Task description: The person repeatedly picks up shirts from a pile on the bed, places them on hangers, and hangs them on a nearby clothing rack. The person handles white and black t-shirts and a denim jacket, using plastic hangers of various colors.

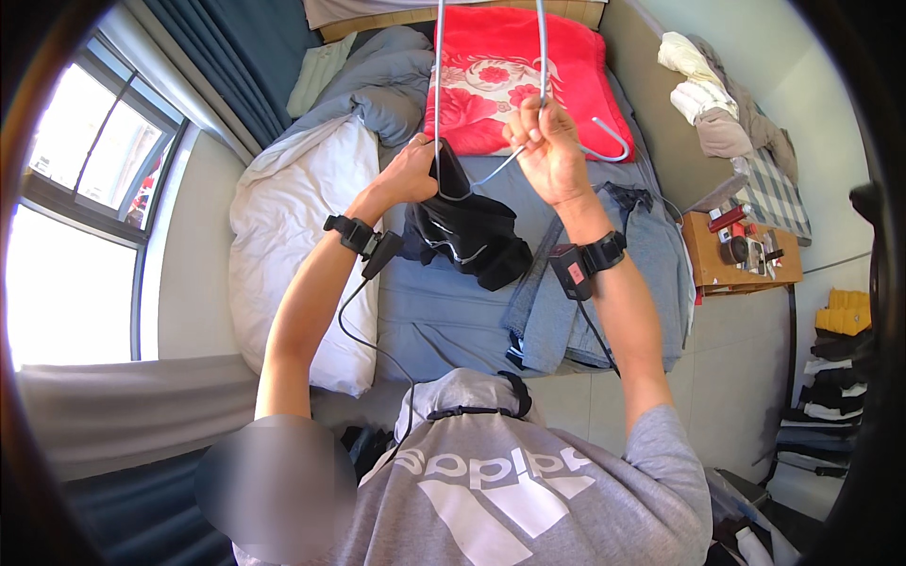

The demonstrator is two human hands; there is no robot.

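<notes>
My right hand (548,145) is closed around a pale metal wire hanger (543,53), whose curved hook sticks out to the right of my fingers. Two long wire lengths run up past the top of the picture. With my left hand (409,170) I grip the edge of a black garment (471,230), which hangs crumpled over the bed. The hanger's lower bend passes at the garment's raised edge beside my left fingers. Folds hide how far the wire goes inside. Below my right forearm, a grey-blue garment (601,311) lies on the bed.
A red floral blanket (488,85) lies folded at the bed's head. White bedding (311,255) covers the left side. To the right stands a small wooden table (708,262) with several small items. Cables hang from both wrist devices. Clothes are stacked on a rack (821,410) at far right.
</notes>
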